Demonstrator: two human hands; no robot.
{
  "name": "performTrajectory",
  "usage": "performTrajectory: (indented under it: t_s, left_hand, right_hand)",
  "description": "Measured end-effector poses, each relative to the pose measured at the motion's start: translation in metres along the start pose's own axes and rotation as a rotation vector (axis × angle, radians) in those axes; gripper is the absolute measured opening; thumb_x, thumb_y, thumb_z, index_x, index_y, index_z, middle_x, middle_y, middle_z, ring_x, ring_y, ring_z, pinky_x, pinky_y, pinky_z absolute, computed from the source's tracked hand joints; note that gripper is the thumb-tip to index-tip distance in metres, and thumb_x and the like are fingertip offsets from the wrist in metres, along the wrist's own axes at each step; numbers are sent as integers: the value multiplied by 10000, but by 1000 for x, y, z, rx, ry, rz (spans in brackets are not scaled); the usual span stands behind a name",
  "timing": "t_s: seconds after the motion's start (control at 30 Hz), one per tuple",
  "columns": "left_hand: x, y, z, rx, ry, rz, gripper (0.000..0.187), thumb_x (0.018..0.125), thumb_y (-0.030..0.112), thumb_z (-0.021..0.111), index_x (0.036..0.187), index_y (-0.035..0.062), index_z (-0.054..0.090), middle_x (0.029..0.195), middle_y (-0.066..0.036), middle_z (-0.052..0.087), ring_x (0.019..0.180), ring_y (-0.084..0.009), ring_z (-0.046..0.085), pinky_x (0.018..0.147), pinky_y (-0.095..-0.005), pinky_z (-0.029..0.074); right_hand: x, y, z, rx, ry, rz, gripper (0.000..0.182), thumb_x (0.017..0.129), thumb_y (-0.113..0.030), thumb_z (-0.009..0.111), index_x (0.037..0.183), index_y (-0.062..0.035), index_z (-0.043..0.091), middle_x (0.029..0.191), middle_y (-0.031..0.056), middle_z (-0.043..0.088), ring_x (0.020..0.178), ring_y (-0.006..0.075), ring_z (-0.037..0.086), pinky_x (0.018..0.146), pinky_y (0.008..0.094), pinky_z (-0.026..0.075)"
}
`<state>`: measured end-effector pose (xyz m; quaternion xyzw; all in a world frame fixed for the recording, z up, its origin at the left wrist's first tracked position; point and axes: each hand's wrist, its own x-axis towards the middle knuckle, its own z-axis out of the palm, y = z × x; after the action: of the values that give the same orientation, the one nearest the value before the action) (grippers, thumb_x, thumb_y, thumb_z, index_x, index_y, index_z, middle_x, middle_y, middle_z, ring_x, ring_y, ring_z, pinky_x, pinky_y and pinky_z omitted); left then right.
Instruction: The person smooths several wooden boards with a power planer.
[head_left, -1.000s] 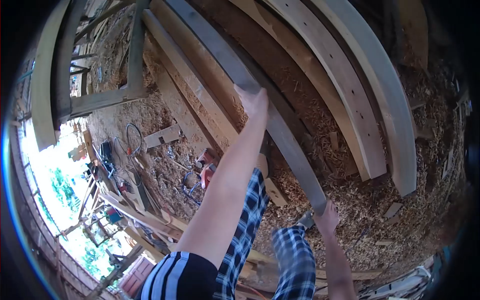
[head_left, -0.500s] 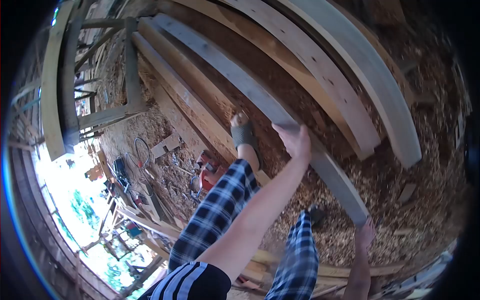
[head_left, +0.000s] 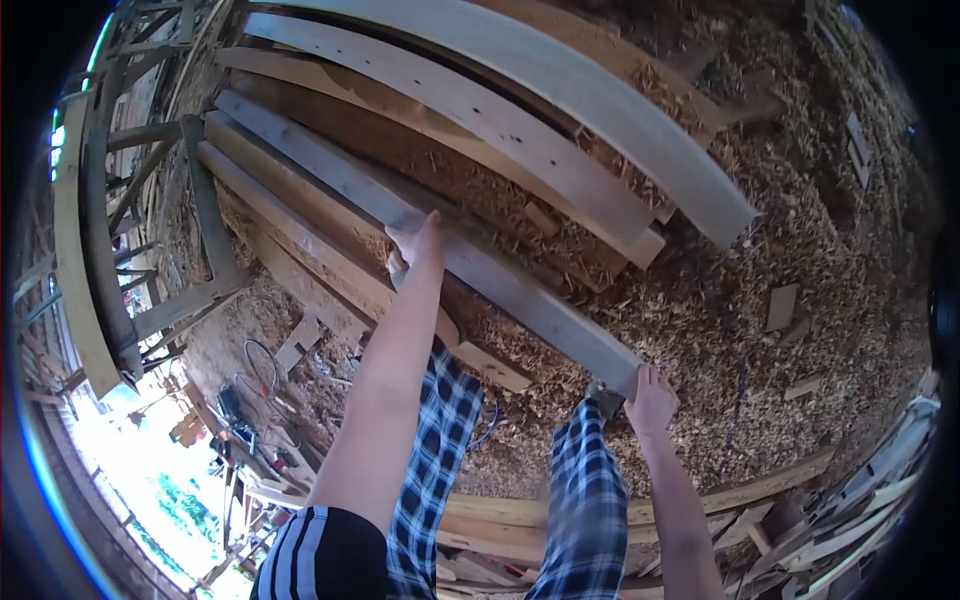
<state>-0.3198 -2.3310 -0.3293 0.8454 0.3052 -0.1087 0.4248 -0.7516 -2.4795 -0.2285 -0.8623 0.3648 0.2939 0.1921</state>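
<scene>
A long squared wooden beam (head_left: 530, 305) runs diagonally from the upper left to the middle of the head view. My left hand (head_left: 415, 240) is closed around it partway along, thumb side on the top edge. At the beam's near end, my right hand (head_left: 654, 400) grips the end with its fingers over the top. The undersides of both hands are hidden. My left foot is partly covered by my left arm, and my right foot (head_left: 606, 398) is just below the beam's near end.
Several other beams lie alongside: a pinkish one (head_left: 480, 115), a pale wide one (head_left: 600, 90) and one nearer my left foot (head_left: 300, 180). Wood shavings (head_left: 740, 330) cover the ground. A wooden trestle (head_left: 205, 200) stands left. Stacked boards (head_left: 740, 495) lie behind my legs.
My view has shifted, so the beams appear farther left. My left hand has moved along the beam, away from my right hand. My right hand stays at the near end.
</scene>
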Motion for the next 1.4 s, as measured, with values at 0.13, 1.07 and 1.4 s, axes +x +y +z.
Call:
performTrajectory:
  t_s: [0.13,1.07,1.4]
  left_hand:
    - [-32,2,-15,265,-101,-33,1073,656,176,779,1455,100,66,1376,-169,346,1191,-308,440,948,-350,413]
    - [-174,-51,-130,-17,-487,-100,699,799,171,622,1404,96,280,1266,-164,498,1185,-259,482,986,-340,377]
    - [-77,-63,-88,176,-147,179,758,826,310,648,1380,-15,245,1228,-227,461,1060,-306,527,891,-399,424]
  right_hand:
    - [-1,-4,4,-102,-118,66,734,659,-211,757,1287,-105,393,1224,73,514,1127,276,514,985,460,388]
    - [-32,-71,0,91,-124,-178,816,712,-176,701,1409,-162,277,1369,135,390,1253,328,377,1028,454,326]
    - [7,-81,104,-15,326,-73,835,632,-107,705,1377,-261,361,1365,99,422,1247,321,408,989,510,342]
